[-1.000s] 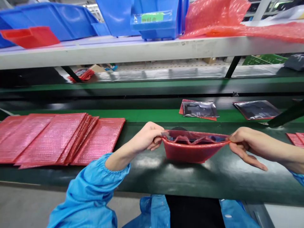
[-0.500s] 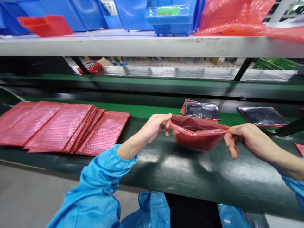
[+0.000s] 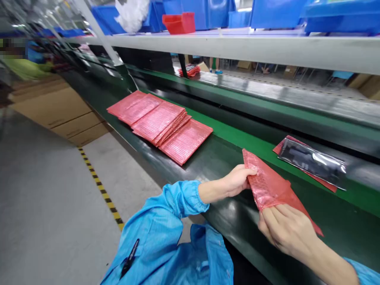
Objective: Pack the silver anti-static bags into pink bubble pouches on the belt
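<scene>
A red bubble bag (image 3: 265, 182) is held over the green belt, tilted. My left hand (image 3: 237, 181) is closed on its left end, with the thumb on top. On the bag's near edge is my right hand (image 3: 287, 229), its fingertips partly hidden in or behind the red film. Whether anything is inside the bag cannot be seen. Behind it, a dark flat item in a shiny clear sleeve (image 3: 311, 161) lies on another red bag (image 3: 323, 183). To the left, several red bubble bags (image 3: 160, 118) lie fanned in an overlapping row.
A grey shelf (image 3: 237, 45) with blue bins (image 3: 198, 14) and a red bin (image 3: 179, 23) runs above the belt (image 3: 228, 152). Brown cartons (image 3: 59, 107) stand at the left beside a striped floor line (image 3: 101, 186). A person (image 3: 32, 55) is far left.
The view has swung left. The bag, earlier stretched with its mouth open between both hands, is now flatter and tilted. My right hand has moved from its right corner to its near edge.
</scene>
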{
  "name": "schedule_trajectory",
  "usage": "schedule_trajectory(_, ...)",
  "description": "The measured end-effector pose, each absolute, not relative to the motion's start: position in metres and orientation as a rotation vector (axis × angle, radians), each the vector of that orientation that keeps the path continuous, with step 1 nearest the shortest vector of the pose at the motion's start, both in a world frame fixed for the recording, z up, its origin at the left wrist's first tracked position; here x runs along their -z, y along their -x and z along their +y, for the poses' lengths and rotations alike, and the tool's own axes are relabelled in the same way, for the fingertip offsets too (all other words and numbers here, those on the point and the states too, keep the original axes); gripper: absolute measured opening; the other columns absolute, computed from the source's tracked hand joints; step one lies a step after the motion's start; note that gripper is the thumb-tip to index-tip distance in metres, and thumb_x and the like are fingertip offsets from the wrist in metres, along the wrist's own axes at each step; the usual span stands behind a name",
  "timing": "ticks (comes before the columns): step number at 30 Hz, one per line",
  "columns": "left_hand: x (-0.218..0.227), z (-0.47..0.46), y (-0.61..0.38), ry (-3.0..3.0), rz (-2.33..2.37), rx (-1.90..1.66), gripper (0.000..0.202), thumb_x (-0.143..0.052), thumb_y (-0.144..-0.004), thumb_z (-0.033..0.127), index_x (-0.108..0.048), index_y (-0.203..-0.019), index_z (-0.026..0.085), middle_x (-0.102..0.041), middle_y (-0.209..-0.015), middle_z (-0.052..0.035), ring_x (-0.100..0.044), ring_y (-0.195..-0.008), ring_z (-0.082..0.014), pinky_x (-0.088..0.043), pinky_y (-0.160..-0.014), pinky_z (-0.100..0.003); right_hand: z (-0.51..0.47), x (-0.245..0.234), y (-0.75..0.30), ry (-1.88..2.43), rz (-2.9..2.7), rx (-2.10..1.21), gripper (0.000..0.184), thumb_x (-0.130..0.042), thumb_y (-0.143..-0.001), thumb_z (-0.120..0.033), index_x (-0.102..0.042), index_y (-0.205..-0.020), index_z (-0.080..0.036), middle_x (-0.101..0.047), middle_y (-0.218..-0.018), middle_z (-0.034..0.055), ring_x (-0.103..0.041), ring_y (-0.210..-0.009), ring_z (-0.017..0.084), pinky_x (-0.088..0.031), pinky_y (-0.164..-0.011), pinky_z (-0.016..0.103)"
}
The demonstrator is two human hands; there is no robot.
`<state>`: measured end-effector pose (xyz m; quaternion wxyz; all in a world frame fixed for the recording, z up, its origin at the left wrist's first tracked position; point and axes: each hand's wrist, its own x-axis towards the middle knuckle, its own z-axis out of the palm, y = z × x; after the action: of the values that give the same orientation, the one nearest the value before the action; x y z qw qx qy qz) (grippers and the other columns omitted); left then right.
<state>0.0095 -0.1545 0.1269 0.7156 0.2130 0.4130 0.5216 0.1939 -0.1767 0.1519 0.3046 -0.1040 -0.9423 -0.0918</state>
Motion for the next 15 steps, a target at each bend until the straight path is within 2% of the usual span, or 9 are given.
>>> schedule_trajectory(2,-0.122,-0.157,0.006,-0.439,0.987,-1.284,0.012,-0.063,-0.074,0.009,-0.071,-0.082,0.013,-0.075,-0.076,-0.0052,-0.07,-0.073,-0.0177,-0.056,-0.071,-0.026,-0.167,-0.136,-0.182,0.256,-2.528,0.228,0.034,-0.042,-0.102,-0.012,-0.058,-0.072,-0.022,-0.054,-0.061,0.0018,-0.052,-0.056,0.018,-0.039,-0.06,0.034)
schedule_trajectory(4,-0.116,-0.158,0.027,-0.413,1.054,-1.438,0.014,-0.059,-0.074,0.007,-0.069,-0.08,0.014,-0.073,-0.072,-0.0026,-0.072,-0.075,-0.0186,-0.056,-0.072,-0.026,-0.157,-0.12,-0.176,0.219,-2.555,0.185,0.031,-0.04,-0.102,-0.011,-0.068,-0.09,-0.016,-0.069,-0.08,0.0086,-0.065,-0.076,0.022,-0.048,-0.076,0.035)
schedule_trajectory(6,-0.109,-0.156,0.055,-0.383,1.105,-1.63,0.014,-0.06,-0.073,0.008,-0.068,-0.083,0.014,-0.073,-0.073,-0.0022,-0.073,-0.079,-0.0202,-0.057,-0.076,-0.027,-0.147,-0.106,-0.176,0.183,-2.563,0.101,0.03,-0.04,-0.102,-0.011,-0.069,-0.111,-0.011,-0.074,-0.102,0.0137,-0.07,-0.1,0.027,-0.05,-0.095,0.041)
schedule_trajectory(7,-0.105,-0.154,0.072,-0.374,1.125,-1.736,0.015,-0.063,-0.071,0.009,-0.068,-0.085,0.014,-0.073,-0.074,-0.0026,-0.073,-0.081,-0.0209,-0.057,-0.078,-0.029,-0.142,-0.1,-0.179,0.177,-2.562,0.057,0.031,-0.041,-0.102,-0.012,-0.068,-0.116,-0.011,-0.075,-0.108,0.0146,-0.069,-0.106,0.028,-0.049,-0.099,0.042)
schedule_trajectory(11,-0.086,-0.141,0.156,-0.295,1.299,-2.141,0.019,-0.069,-0.066,0.012,-0.062,-0.084,0.015,-0.067,-0.075,-0.0016,-0.069,-0.079,-0.0192,-0.055,-0.084,-0.033,-0.112,-0.073,-0.2,0.302,-2.561,0.004,0.027,-0.043,-0.103,-0.016,-0.068,-0.113,-0.013,-0.075,-0.102,0.0149,-0.072,-0.099,0.027,-0.054,-0.094,0.043)
schedule_trajectory(15,-0.066,-0.14,0.236,-0.145,1.525,-2.329,0.023,-0.062,-0.065,0.005,-0.047,-0.074,0.02,-0.055,-0.067,0.0041,-0.058,-0.068,-0.0128,-0.051,-0.078,-0.028,-0.071,-0.042,-0.241,0.697,-2.577,0.02,0.035,-0.04,-0.103,-0.03,-0.07,-0.106,-0.013,-0.075,-0.097,0.0192,-0.074,-0.087,0.032,-0.059,-0.081,0.047)
